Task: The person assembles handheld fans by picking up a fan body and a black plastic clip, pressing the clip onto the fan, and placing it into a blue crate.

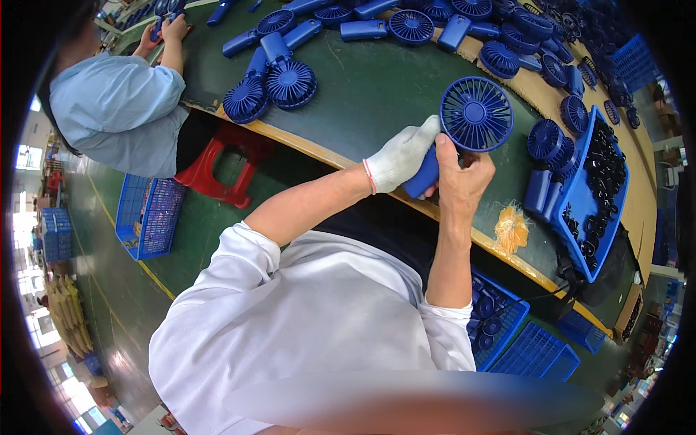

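Handheld blue fan [464, 127] sits over our green workbench [377, 94]; light rigid plastic, we judge, best held by its handle. Our gloved left hand [401, 156] wraps that handle; our bare right hand [462, 177] pinches below the grille.

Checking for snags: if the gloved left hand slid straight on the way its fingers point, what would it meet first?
Probably the fan's round head: the left hand grips the blue handle, fingers pointing up-right toward that grille. Depth is hard to judge.
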`<move>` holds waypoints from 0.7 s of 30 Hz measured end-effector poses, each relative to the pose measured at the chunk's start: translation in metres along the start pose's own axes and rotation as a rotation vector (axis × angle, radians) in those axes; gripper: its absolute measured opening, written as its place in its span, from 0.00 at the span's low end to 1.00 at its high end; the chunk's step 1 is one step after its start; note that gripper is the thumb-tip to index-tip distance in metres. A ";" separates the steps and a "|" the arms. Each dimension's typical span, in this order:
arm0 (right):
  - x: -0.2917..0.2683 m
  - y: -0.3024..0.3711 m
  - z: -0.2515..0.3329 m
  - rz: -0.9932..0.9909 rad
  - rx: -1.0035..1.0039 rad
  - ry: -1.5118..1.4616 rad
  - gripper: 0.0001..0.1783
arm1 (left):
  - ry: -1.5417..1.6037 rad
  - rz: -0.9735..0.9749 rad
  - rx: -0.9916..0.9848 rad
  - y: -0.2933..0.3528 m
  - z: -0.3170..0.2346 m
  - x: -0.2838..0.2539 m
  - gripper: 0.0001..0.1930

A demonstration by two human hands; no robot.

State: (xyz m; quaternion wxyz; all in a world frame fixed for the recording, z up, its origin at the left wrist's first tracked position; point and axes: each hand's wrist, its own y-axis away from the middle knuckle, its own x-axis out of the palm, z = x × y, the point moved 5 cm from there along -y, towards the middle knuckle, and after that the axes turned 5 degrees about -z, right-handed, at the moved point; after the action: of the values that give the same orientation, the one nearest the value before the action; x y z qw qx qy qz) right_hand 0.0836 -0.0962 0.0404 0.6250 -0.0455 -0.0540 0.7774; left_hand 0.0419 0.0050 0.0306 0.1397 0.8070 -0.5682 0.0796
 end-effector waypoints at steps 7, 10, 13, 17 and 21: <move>-0.039 -0.043 0.029 -0.089 -0.337 0.614 0.20 | -1.296 -0.183 0.792 -0.055 -0.038 -0.035 0.15; -0.067 -0.056 0.037 -0.192 -0.409 1.047 0.17 | -1.500 -0.484 0.770 -0.112 -0.058 -0.083 0.28; -0.088 -0.072 0.026 -0.263 -0.388 1.353 0.14 | -1.726 -0.497 0.553 -0.155 -0.066 -0.108 0.35; -0.107 -0.076 0.014 -0.250 -0.390 1.440 0.14 | -1.891 -0.487 0.486 -0.180 -0.068 -0.134 0.39; -0.153 -0.063 0.036 -0.399 -0.466 1.314 0.15 | -2.040 -0.406 0.405 -0.175 -0.079 -0.104 0.39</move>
State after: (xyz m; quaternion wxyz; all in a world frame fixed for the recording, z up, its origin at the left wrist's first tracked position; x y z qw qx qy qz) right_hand 0.1722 -0.2336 0.0851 0.6324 -0.6244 0.1612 0.4292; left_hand 0.1732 0.1782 0.0521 -0.5300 0.5801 -0.2471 -0.5671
